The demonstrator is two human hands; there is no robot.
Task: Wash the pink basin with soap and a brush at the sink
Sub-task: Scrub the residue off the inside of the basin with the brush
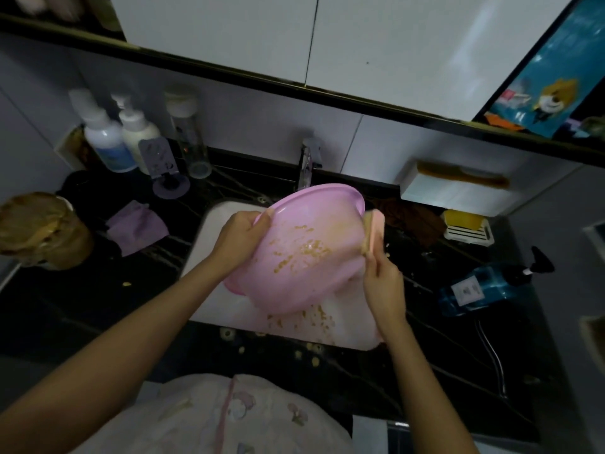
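Observation:
The pink basin point(304, 250) is tilted over the white sink point(209, 244), its underside facing me and smeared with yellowish crumbs. My left hand point(240, 235) grips its left rim, thumb over the edge. My right hand point(384, 290) holds a pink brush point(373, 232) by its lower end, with the bristles against the basin's right side. More yellow bits lie in the sink below the basin.
The tap point(307, 165) stands behind the sink. White bottles point(111, 139) and a clear jar point(190, 136) sit at the back left, a purple cloth point(137, 227) on the black counter. A yellow soap bar on a dish point(466, 226) and a blue pump bottle point(484, 288) are on the right.

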